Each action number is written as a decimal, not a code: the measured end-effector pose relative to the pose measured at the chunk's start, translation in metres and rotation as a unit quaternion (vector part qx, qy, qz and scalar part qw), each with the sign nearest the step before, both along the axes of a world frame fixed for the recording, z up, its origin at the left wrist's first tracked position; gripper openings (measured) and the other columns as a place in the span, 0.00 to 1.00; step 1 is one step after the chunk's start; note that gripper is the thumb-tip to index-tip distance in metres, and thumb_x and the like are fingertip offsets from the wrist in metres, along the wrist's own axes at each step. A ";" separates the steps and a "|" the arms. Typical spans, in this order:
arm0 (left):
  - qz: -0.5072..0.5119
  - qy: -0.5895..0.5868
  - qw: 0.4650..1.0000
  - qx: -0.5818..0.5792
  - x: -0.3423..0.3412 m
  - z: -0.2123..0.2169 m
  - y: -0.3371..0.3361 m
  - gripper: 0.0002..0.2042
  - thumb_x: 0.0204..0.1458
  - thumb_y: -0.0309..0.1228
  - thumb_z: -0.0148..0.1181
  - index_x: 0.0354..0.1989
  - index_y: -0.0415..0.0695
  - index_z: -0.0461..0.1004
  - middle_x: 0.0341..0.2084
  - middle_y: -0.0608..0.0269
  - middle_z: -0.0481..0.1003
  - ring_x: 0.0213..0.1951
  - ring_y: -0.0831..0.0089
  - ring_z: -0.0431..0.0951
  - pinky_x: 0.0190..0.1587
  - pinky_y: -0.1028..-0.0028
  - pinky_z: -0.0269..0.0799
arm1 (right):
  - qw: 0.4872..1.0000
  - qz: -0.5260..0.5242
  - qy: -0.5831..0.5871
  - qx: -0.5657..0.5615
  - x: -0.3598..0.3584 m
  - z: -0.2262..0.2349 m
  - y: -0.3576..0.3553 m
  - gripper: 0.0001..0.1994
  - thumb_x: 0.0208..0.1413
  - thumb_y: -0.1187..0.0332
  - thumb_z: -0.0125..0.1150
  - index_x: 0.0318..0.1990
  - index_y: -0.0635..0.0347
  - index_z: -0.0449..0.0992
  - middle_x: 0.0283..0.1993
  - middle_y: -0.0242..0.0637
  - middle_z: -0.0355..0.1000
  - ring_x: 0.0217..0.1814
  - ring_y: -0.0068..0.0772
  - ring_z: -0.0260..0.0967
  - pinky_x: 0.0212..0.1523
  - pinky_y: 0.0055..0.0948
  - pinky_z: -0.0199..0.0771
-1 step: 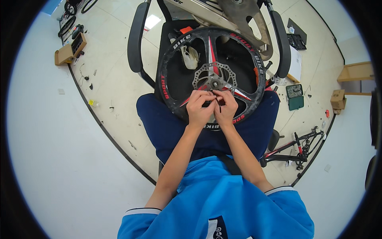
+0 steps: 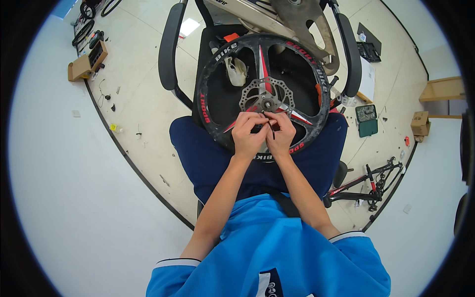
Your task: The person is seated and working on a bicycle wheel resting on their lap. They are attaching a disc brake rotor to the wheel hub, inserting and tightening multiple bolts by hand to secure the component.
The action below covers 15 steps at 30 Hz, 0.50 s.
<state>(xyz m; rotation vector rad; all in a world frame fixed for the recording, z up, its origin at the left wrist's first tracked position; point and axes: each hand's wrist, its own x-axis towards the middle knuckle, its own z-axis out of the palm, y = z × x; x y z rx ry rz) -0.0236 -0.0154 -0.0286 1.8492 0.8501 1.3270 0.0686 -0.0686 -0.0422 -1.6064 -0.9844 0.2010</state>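
Black-rimmed bicycle wheel (image 2: 217,69) with red and white spokes, propped on the lap (image 2: 198,153) and leaning away against an office chair (image 2: 170,47), so that the hub side faces up within easy reach. Silver brake disc (image 2: 253,95) at the centre, just beyond the fingers. Left hand (image 2: 247,132) and right hand (image 2: 281,132) pressed together over the near spoke, just this side of the hub, fingertips pinched on a small thin black tool (image 2: 272,129), probably a hex key or short bit; held low and close, likely for fine control near the disc bolts. Which hand bears the grip: cannot tell, both closed around it.

Hard to make out: the tool's tip and whatever it meets, covered by the fingers. Near edge of the rim hidden behind both hands. White crumpled rag or bag (image 2: 236,69) visible through the wheel's far-left opening, resting on the chair seat. Metal frame part (image 2: 297,24) at the far edge, cut off by the picture's rim. Green case (image 2: 367,119) on the floor to the right, contents too small to read; black-and-red bicycle frame (image 2: 366,185) lying further right and nearer; cardboard box (image 2: 81,64) far left.
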 end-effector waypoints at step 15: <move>-0.003 0.021 1.000 0.009 -0.005 0.006 0.006 0.10 0.37 0.18 0.71 0.30 0.41 0.83 0.27 0.64 0.73 0.31 0.67 0.74 0.33 0.71 0.70 | 0.999 0.012 0.014 -0.051 0.002 0.004 -0.003 0.15 0.45 0.84 0.64 0.43 0.63 0.82 0.29 0.37 0.72 0.26 0.27 0.71 0.26 0.23 0.68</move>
